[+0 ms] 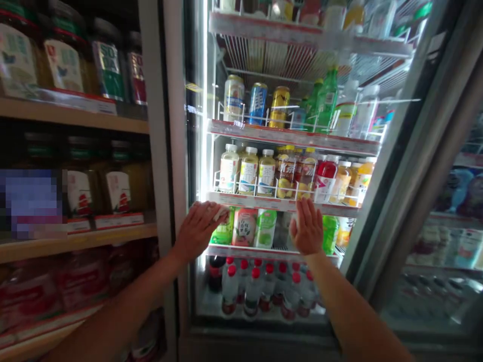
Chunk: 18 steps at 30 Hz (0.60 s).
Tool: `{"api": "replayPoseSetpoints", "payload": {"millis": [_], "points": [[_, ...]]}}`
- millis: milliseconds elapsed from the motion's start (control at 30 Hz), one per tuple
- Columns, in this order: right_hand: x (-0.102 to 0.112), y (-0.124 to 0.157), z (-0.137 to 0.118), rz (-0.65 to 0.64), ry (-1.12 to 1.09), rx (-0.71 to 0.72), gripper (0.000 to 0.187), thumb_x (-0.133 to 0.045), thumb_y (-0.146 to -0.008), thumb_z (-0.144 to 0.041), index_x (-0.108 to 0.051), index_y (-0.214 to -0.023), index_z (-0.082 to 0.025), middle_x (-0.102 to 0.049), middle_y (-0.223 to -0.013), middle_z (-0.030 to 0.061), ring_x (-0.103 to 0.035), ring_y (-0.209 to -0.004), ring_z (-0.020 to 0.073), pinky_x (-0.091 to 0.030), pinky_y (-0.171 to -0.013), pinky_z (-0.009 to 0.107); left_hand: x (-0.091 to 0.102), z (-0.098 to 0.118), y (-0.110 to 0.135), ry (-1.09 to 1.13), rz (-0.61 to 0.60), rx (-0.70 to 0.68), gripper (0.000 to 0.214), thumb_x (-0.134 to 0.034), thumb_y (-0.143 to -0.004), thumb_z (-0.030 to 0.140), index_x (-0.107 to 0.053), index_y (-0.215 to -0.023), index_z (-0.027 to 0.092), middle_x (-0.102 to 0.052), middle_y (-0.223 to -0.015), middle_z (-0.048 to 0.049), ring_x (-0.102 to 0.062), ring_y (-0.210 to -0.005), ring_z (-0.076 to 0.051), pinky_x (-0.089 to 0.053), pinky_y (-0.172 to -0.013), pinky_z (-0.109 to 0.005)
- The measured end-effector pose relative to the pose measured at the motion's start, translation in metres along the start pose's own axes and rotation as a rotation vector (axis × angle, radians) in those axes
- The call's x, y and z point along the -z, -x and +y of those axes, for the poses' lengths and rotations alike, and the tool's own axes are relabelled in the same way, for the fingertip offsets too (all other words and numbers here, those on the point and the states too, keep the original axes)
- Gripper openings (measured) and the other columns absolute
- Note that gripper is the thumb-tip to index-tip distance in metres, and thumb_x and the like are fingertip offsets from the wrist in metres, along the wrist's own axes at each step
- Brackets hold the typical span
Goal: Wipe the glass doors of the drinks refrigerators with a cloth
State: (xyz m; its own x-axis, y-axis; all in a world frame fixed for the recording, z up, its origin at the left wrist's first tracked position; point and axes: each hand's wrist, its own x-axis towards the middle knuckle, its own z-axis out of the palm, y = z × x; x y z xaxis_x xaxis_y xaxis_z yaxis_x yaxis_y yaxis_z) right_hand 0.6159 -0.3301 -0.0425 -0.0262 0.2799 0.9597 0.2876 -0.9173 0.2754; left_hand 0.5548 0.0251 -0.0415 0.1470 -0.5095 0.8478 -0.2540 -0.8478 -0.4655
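Note:
A glass door (pixel 290 327) stands in front of a lit drinks fridge, with faint reflections across it. My left hand (pixel 196 229) is at the door's left side, with fingers pressed over a small, crumpled whitish cloth (pixel 222 214); only the cloth's edge shows beyond the fingers. To the right, my right hand (pixel 307 229) is raised with its palm towards the glass and fingers stretched out, holding nothing. Whether that palm touches the pane I cannot tell. Behind the hands are green cartons (pixel 266 229) and a pink-red carton (pixel 244 227) on a shelf.
Fridge shelves hold cans (pixel 258 103), tea bottles (pixel 248 171) and red-capped bottles (pixel 255 289). A wooden shelf unit (pixel 75 118) with large jars stands at left. The metal door frame (pixel 400 201) runs slantwise at right, beside another glass-fronted fridge (pixel 449 241).

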Motion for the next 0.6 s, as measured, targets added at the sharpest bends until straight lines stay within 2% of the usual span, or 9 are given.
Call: {"api": "replayPoseSetpoints", "payload": {"millis": [100,233,367,500,600], "points": [[-0.001,0.0,0.0,0.02,0.008,0.008,0.071,-0.049,-0.097,-0.024,-0.021,-0.161,-0.013,-0.051,-0.151,0.0159,-0.039,-0.148,0.0268,-0.028,-0.122,0.044,0.008,-0.026,-0.014,-0.035,-0.001,-0.125,0.065,-0.051,-0.096,0.005,-0.04,-0.153,0.034,-0.054,-0.149,-0.0025,-0.039,-0.147,-0.025,-0.03,-0.126,-0.052],[-0.003,0.0,0.002,0.034,0.024,0.001,0.071,-0.049,-0.097,-0.024,-0.021,-0.161,-0.013,-0.052,-0.15,0.0168,-0.042,-0.146,0.0282,-0.03,-0.121,0.045,0.018,-0.051,-0.053,-0.038,0.012,-0.139,0.06,-0.05,-0.098,0.009,-0.043,-0.151,0.036,-0.049,-0.154,-0.0003,-0.036,-0.149,-0.024,-0.03,-0.125,-0.053],[-0.004,0.001,-0.001,0.012,0.026,0.005,0.072,-0.05,-0.096,-0.025,-0.02,-0.161,-0.014,-0.051,-0.151,0.0165,-0.043,-0.145,0.029,-0.031,-0.12,0.045,0.022,-0.043,-0.078,0.037,-0.024,-0.144,0.06,-0.051,-0.096,0.009,-0.046,-0.149,0.036,-0.05,-0.153,-0.0003,-0.035,-0.149,-0.024,-0.028,-0.126,-0.053],[0.002,0.003,0.0,-0.008,0.023,0.012,0.072,-0.047,-0.098,-0.024,-0.017,-0.161,-0.012,-0.051,-0.151,0.0184,-0.04,-0.147,0.0296,-0.03,-0.119,0.046,0.018,-0.034,-0.079,0.08,-0.042,-0.173,0.063,-0.053,-0.093,0.009,-0.044,-0.151,0.031,-0.048,-0.155,-0.0036,-0.03,-0.151,-0.026,-0.025,-0.126,-0.056],[0.017,-0.006,0.022,-0.068,0.012,0.164,0.074,-0.05,-0.097,-0.026,-0.017,-0.161,-0.012,-0.053,-0.149,0.0179,-0.043,-0.145,0.0287,-0.028,-0.12,0.044,0.016,-0.04,-0.075,0.074,-0.032,-0.232,0.064,-0.053,-0.091,0.01,-0.043,-0.152,0.029,-0.048,-0.154,-0.0045,-0.029,-0.151,-0.027,-0.024,-0.127,-0.055]]}}
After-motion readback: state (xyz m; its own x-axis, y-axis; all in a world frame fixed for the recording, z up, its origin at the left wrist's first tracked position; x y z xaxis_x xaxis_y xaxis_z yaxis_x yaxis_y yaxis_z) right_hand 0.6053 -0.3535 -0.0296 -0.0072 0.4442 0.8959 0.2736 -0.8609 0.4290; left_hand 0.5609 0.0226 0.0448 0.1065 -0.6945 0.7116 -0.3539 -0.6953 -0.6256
